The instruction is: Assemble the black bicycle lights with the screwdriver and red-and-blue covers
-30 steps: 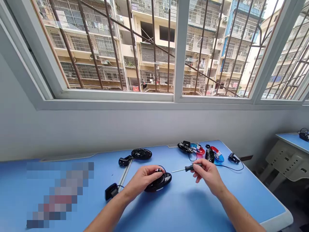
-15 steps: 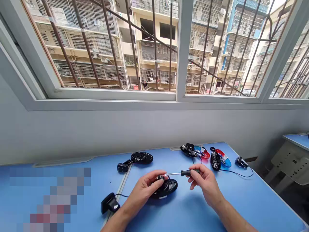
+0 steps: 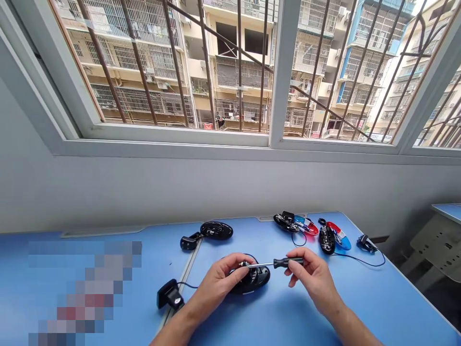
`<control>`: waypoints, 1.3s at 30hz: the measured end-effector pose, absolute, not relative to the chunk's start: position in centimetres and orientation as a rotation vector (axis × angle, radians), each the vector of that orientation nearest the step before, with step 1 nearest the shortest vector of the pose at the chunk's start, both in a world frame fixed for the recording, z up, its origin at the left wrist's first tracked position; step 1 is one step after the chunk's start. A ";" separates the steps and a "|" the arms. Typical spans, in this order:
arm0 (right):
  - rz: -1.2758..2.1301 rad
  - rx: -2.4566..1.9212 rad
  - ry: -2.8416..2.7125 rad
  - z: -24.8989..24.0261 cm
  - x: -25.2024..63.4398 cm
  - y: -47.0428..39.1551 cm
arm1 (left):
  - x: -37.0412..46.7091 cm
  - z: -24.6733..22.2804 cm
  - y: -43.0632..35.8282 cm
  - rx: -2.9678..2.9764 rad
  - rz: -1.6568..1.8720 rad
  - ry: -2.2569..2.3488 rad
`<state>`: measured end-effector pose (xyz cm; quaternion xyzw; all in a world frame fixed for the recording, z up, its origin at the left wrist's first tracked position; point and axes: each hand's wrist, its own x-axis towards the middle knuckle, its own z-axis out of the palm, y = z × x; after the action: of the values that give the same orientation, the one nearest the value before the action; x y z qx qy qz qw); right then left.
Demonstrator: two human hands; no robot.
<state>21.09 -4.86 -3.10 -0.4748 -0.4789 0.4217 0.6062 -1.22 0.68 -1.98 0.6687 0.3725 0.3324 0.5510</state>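
Observation:
My right hand [image 3: 312, 275] is closed around the black handle of a screwdriver [image 3: 288, 263], its metal shaft pointing left. The screwdriver's tip meets a small dark part [image 3: 245, 264] pinched between the thumb and index finger of my left hand [image 3: 226, 279]. Directly beneath these fingers lies a glossy black oval piece [image 3: 257, 283] on the blue table, partly hidden by my left hand. A cable runs from behind my left wrist to a black clip-like piece [image 3: 169, 295] on the left. I cannot tell whether the dark part is joined to the oval piece.
A black oval piece with a small attached arm [image 3: 216, 230] lies at the table's back. Farther right are two groups of black, red and blue oval parts [image 3: 306, 225] [image 3: 338, 235] and a cabled black plug-like piece [image 3: 366, 243]. A barred window [image 3: 180, 134] is behind; the lower left is blurred out.
The view has shifted slightly, so the table things appear a little farther right. The screwdriver now slopes down a bit toward the left; both hands keep their grips.

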 end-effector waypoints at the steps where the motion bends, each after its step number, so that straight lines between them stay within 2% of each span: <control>1: 0.968 -1.095 -1.108 -3.1 21.1 -4.9 | -1.2 -2.0 0.7 1.582 0.789 0.875; 20: 0.952 -1.187 -1.100 -4.3 21.6 -4.2 | -1.0 -1.8 0.9 1.468 0.872 1.034; 27: 0.914 -1.190 -1.086 -4.0 22.0 -4.3 | -1.1 -2.9 1.1 1.681 0.705 0.963; 34: 0.862 -1.138 -1.076 -2.8 22.6 -5.1 | -1.4 -3.0 1.0 1.848 0.683 0.938; 39: 0.707 -1.092 -1.229 -2.2 22.7 -5.7 | -0.6 -2.4 0.3 2.012 0.700 1.025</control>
<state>22.72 -5.72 -2.16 -0.4761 -0.5356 0.3080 0.6257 -0.57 0.25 -2.43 0.7875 0.4014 0.2739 0.3790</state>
